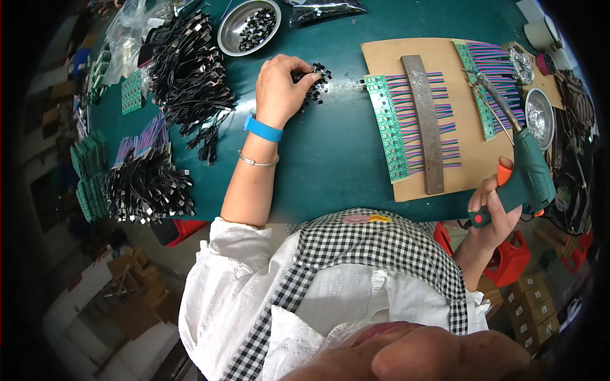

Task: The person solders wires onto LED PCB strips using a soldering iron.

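My left hand (284, 89) is at a small pile of tiny black parts with metal bits (316, 92) on the green table. Its thumb and forefinger are pinched together over the pile, and the fingertips partly hide what is between them. In my right hand (494, 206) is a green soldering gun (534, 166) with an orange trigger, held by the handle. Its metal tip points up and away, over a green circuit board strip (478, 95) with coloured wires. Another green circuit board strip (389, 130) lies between my hands, its wires under a flat metal bar (422, 124).
Both strips rest on a brown board (381, 54). A metal bowl of black parts (250, 26) stands at the back. Bundles of black cables (190, 70) and wired boards (146, 184) cover the left. A metal dish (539, 117) sits at the right, beside white rolls (543, 33).
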Motion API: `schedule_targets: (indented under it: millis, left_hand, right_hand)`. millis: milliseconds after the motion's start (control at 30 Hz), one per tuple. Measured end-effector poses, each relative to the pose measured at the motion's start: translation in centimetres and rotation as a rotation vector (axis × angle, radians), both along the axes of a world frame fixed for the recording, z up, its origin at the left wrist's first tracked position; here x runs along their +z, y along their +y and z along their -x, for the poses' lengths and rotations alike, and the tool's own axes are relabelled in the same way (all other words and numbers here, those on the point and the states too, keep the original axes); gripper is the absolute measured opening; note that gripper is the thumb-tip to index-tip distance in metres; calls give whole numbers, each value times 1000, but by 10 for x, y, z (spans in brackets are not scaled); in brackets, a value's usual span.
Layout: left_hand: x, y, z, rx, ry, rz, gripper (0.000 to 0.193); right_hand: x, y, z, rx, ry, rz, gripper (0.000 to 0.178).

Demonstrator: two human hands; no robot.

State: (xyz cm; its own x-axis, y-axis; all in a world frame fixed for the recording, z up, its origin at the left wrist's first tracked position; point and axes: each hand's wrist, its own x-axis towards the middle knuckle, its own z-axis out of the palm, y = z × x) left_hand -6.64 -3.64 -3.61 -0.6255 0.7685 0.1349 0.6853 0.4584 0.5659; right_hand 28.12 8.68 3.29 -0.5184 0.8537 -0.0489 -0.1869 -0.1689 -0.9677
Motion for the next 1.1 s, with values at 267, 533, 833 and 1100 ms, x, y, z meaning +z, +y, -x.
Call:
schedule_targets:
  millis: [267, 533, 833, 1100]
  left_hand:
    - [19, -10, -6, 155, -225, -108, 12]
    - [65, -4, -95, -487, -468, -542, 14]
    - [74, 6, -124, -940, -173, -603, 18]
    - [74, 7, -133, -805, -345, -460, 14]
  right_hand:
    - [9, -4, 12, 8, -20, 55, 57]
    - [15, -19, 50, 173, -123, 142, 54]
    - [10, -27, 50, 351, -18, 249, 55]
    - [8, -26, 45, 340, -38, 256, 45]
